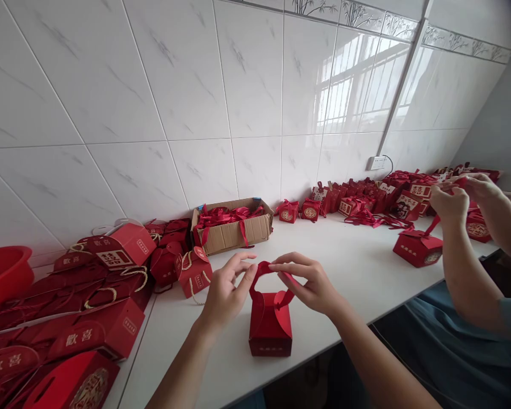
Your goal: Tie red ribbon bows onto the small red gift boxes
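Note:
A small red gift box [270,332] with folded top flaps stands upright on the white table in front of me. From its top rises a red ribbon [264,267], curving into an arch. My left hand [230,288] pinches the ribbon on the left side of that arch. On the other side, my right hand [310,282] closes thumb and fingers on the ribbon as well. Neither hand touches the box itself. The right fingers partly hide the ribbon.
A cardboard box [234,236] of red ribbons stands by the tiled wall. Red boxes with cord handles [121,247] pile up at left beside a red basin [4,278]. Finished-looking boxes line the wall at right. A co-worker's hands [451,199] hold ribbon above another red box [418,247].

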`<state>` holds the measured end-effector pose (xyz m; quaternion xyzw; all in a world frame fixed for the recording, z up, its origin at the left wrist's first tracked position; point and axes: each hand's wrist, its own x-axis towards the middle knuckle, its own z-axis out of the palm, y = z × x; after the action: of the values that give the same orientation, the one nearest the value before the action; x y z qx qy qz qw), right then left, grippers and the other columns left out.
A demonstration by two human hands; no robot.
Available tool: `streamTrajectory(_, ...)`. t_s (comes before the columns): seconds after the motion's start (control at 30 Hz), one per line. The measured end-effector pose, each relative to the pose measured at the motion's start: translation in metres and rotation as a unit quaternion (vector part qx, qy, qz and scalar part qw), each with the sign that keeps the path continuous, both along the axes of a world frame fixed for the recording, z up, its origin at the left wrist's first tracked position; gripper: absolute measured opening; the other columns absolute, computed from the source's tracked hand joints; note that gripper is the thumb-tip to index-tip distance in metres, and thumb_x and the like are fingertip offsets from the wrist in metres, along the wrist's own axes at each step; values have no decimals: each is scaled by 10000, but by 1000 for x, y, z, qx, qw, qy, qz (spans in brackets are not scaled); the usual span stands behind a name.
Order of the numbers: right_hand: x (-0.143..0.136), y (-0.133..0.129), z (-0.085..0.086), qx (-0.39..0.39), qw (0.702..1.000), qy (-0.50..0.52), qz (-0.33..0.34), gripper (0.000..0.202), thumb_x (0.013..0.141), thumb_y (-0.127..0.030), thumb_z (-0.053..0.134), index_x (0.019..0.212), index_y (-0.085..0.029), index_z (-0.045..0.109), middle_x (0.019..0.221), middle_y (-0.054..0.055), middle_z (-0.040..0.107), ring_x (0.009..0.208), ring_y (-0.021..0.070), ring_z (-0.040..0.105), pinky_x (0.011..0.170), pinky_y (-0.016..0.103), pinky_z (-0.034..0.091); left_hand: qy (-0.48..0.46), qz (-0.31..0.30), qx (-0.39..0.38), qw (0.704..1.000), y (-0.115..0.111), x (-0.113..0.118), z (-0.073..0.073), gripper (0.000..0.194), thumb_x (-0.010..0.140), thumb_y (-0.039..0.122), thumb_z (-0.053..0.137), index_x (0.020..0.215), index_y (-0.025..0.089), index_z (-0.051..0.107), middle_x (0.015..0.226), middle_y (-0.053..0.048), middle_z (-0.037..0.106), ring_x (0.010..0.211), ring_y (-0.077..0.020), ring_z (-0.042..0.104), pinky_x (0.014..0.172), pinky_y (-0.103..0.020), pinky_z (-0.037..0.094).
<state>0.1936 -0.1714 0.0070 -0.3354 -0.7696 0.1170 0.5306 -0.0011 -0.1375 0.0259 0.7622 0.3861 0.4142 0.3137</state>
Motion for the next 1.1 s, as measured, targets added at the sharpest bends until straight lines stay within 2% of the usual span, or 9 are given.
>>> streamTrajectory(0.1,9,-11,-15,-56,989,112,-80,237,901,-238,480,1000,-222,695,941,77,679,860,186,636,716,292,509,49,108,167,979,3,-18,-11,229,828,366,573,1002,217,572,737,9,622,627,-120,552,607,-210,418)
streamTrajectory(0.17,25,-24,-38,-114,970,148,-158,229,886,-307,507,887,-199,709,808,61,683,765,184,638,658,272,499,85,167,218,958,9,-42,-25,174,804,345,593,905,207,563,630,42,529,577,-105,522,623,-200,426)
streamTrajectory(0.33,80,-62,-121,-265,894,106,-345,401,808,-496,523,612,-165,639,554,48,623,566,205,614,523,274,470,215,214,160,939,27,-113,-80,66,776,252,491,808,211,531,541,71,420,458,-97,462,511,-184,403)
streamTrajectory(0.43,89,-69,-148,-330,892,22,-307,357,820,-470,499,768,-168,682,732,69,680,680,228,643,604,304,508,249,161,123,947,31,-122,-104,91,761,246,484,791,209,561,586,38,487,532,-137,536,556,-225,449)
streamTrajectory(0.57,69,-56,-132,-238,898,33,-369,419,816,-434,531,1161,-201,577,1174,118,583,1040,267,572,827,384,490,196,148,147,958,24,-87,-103,149,789,341,533,821,210,596,899,-58,616,876,-230,595,815,-356,460)
streamTrajectory(0.73,28,-33,-97,-254,944,43,-205,318,870,-460,476,1009,-200,595,1028,96,628,950,214,582,852,357,460,92,1,-65,994,8,-36,-88,228,850,431,513,921,215,532,956,-38,601,969,-191,567,911,-324,421)
streamTrajectory(0.87,7,-21,-94,-397,913,32,-85,412,846,-569,462,745,-180,556,690,21,589,649,151,541,598,272,429,58,-86,-205,973,6,-18,-93,308,821,497,539,836,193,490,799,-4,556,760,-156,544,706,-266,446)
streamTrajectory(0.97,6,-18,-94,-487,871,65,-19,515,830,-634,429,596,-175,455,515,-48,393,465,76,331,461,224,264,34,-107,-252,961,9,-16,-97,375,815,535,523,702,186,446,660,36,451,623,-118,448,603,-235,384)
streamTrajectory(1.1,12,-19,-90,-473,873,116,27,487,812,-595,503,575,-171,460,539,-55,329,494,70,238,454,223,177,22,-58,-230,971,12,-22,-98,442,785,496,578,595,198,314,596,65,258,559,-92,281,531,-217,262)
